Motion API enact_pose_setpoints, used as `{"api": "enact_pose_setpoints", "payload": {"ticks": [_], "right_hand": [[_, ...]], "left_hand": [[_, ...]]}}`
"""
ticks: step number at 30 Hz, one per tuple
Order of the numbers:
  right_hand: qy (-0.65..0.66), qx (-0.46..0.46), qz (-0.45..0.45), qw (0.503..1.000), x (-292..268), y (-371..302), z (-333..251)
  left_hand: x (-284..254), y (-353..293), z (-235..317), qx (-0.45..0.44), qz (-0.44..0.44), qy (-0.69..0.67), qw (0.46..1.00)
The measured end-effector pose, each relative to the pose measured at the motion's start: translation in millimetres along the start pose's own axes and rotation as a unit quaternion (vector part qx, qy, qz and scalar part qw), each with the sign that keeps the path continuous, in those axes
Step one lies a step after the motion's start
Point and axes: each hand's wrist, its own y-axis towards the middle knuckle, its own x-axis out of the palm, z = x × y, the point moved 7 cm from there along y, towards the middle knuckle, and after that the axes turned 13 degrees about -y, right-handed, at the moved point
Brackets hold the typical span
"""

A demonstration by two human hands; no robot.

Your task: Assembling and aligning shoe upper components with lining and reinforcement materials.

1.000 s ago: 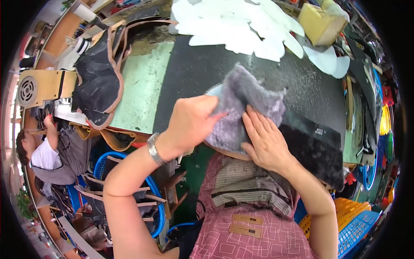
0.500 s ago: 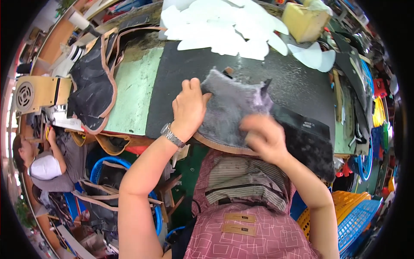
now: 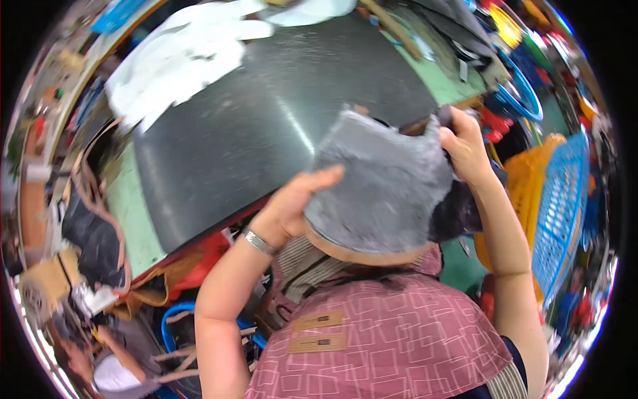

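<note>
A grey fuzzy piece of material (image 3: 382, 186) with a tan curved lower edge is held up in front of my apron, off the black work mat (image 3: 219, 159). My left hand (image 3: 292, 199) grips its left side, thumb lying over the grey face and the fingers hidden behind. At the upper right corner, my right hand (image 3: 465, 143) is closed around the edge of the piece. A dark part (image 3: 458, 213) hangs below that corner; whether it is joined to the grey piece I cannot tell.
White cut-out sheets (image 3: 186, 60) lie on the far left of the table. Black pieces with tan edging (image 3: 93, 226) hang over its left side. To my right stand a yellow basket (image 3: 518, 193) and a blue basket (image 3: 565, 206). Another person (image 3: 119, 362) sits at the lower left.
The grey piece has come up off the mat and toward me. My right hand has moved from its lower edge to its upper right corner. The view has turned rightward.
</note>
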Motion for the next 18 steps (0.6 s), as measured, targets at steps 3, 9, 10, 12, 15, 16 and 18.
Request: {"api": "enact_pose_setpoints", "payload": {"ticks": [3, 9, 10, 12, 15, 16, 18], "right_hand": [[0.163, 0.182, 0.163, 0.956, -34.4, -74.8, 78.6], [0.047, 0.336, 0.279, 0.898, 20.7, -122.0, 259.5], [-0.032, 0.341, 0.254, 0.904, 35.0, -110.7, 259.5], [-0.118, 0.349, 0.226, 0.902, 69.1, -102.4, 299.4], [-0.108, 0.264, 0.178, 0.942, 91.4, -84.6, 326.9], [0.017, 0.422, 0.083, 0.903, 105.2, -92.3, 342.4], [-0.061, 0.324, 0.102, 0.939, 110.4, -91.3, 343.5]], "left_hand": [[15.3, 55.1, -61.6, -0.007, -0.072, 0.077, 0.994], [46.1, 93.3, -77.9, 0.419, -0.237, 0.751, 0.453], [12.3, 108.9, -73.3, 0.41, -0.2, 0.741, 0.493], [-38.3, 135.8, -61.4, 0.329, -0.045, 0.539, 0.774], [-89.0, 165.5, -81.8, 0.129, 0.072, 0.254, 0.956], [-92.5, 168.3, -86.6, 0.071, 0.072, 0.207, 0.973], [-93.3, 170.3, -86.1, 0.055, 0.075, 0.223, 0.97]]}}
